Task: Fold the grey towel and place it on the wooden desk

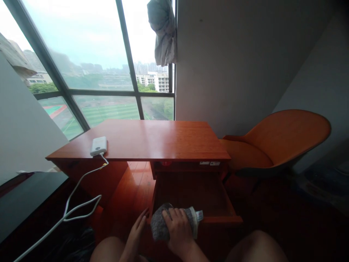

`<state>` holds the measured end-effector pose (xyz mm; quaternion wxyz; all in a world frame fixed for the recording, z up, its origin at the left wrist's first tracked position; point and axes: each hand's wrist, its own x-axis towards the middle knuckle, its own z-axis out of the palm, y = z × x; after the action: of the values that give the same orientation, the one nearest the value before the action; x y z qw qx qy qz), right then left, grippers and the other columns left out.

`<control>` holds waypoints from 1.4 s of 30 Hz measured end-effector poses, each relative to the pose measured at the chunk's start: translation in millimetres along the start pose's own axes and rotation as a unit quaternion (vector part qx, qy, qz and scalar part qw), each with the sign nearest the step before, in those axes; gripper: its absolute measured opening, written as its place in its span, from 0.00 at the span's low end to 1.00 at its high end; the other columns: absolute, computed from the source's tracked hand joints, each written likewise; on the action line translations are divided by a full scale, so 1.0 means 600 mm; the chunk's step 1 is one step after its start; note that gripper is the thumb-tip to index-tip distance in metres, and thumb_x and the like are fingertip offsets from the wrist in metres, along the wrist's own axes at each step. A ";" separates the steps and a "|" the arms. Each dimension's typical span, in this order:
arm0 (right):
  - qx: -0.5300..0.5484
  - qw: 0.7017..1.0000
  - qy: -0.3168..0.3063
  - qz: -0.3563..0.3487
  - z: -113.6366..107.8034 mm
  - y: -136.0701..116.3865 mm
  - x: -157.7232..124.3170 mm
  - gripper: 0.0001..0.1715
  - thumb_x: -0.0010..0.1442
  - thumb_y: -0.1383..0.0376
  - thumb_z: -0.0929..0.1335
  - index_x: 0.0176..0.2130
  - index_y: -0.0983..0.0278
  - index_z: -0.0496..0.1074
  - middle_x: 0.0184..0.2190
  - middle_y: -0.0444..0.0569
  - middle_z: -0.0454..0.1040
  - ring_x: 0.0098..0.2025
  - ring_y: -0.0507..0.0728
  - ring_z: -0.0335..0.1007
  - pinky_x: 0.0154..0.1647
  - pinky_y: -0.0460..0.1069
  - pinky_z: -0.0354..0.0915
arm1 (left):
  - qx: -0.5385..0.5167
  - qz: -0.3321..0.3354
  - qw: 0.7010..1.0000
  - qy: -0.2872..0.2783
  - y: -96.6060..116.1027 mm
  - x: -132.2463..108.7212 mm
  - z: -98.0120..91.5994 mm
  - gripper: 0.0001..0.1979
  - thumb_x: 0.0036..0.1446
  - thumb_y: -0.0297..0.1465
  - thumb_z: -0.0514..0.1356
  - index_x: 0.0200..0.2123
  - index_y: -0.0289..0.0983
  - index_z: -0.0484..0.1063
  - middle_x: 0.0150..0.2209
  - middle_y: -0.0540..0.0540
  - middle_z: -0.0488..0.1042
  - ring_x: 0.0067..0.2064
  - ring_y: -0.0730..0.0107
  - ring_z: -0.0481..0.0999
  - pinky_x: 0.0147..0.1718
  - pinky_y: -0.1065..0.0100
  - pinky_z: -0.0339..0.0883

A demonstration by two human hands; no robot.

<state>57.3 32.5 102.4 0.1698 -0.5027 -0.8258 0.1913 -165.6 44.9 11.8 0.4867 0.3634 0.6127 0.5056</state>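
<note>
My right hand (pixel 178 227) is wrapped over a bunched grey fuzzy cloth (pixel 159 227) with a pale edge and a small white tag (pixel 200 215). It presses the cloth against or just in front of the front of a pulled-out wooden drawer (pixel 220 219); the exact contact is hidden. My left hand (pixel 137 229) is beside the drawer's left front corner, fingers stretched out and holding nothing. Whether its fingertips touch the drawer cannot be made out. The drawer's dark inside shows no objects that I can tell.
Above the drawer is a reddish wooden desk (pixel 163 140). A white power bank (pixel 99 145) lies on its left part, with a white cable (pixel 81 178) running down to the lower left. An orange chair (pixel 294 138) stands at the right. Windows (pixel 95 43) rise behind the desk.
</note>
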 end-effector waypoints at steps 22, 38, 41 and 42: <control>-0.109 0.977 -0.173 0.062 -0.161 0.176 -0.046 0.33 0.40 0.57 0.68 0.48 0.58 0.66 0.42 0.55 0.78 0.42 0.71 0.75 0.40 0.60 0.66 | 0.028 -0.003 0.999 -0.017 0.055 -0.039 0.016 0.32 0.51 0.52 0.59 0.51 0.36 0.73 0.55 0.41 0.74 0.63 0.51 0.64 0.65 0.54 0.50; -0.089 0.983 -0.156 -0.026 -0.026 -0.044 0.080 0.29 0.38 0.65 0.68 0.44 0.63 0.67 0.40 0.58 0.78 0.40 0.68 0.76 0.40 0.59 0.70 | 0.012 0.008 1.000 0.023 0.046 -0.040 0.021 0.32 0.39 0.56 0.62 0.37 0.35 0.78 0.44 0.39 0.81 0.54 0.43 0.73 0.58 0.52 0.64; -0.094 0.988 -0.121 -0.011 -0.038 -0.011 0.039 0.31 0.38 0.66 0.68 0.45 0.62 0.66 0.42 0.57 0.77 0.43 0.68 0.75 0.43 0.60 0.68 | 0.052 0.027 0.998 0.009 0.037 -0.047 0.016 0.31 0.47 0.54 0.59 0.44 0.35 0.77 0.48 0.39 0.79 0.56 0.47 0.72 0.59 0.53 0.62; -0.097 0.989 -0.112 0.000 -0.044 0.002 0.025 0.31 0.37 0.68 0.67 0.46 0.62 0.66 0.42 0.57 0.77 0.43 0.68 0.74 0.44 0.61 0.68 | 0.060 0.031 0.998 0.008 0.035 -0.049 0.015 0.31 0.48 0.54 0.58 0.45 0.35 0.76 0.49 0.39 0.79 0.56 0.48 0.72 0.59 0.53 0.62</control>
<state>64.0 50.1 126.2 0.0266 -0.4922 -0.8541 0.1659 -150.3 24.3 38.8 0.4436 0.4067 0.6341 0.4855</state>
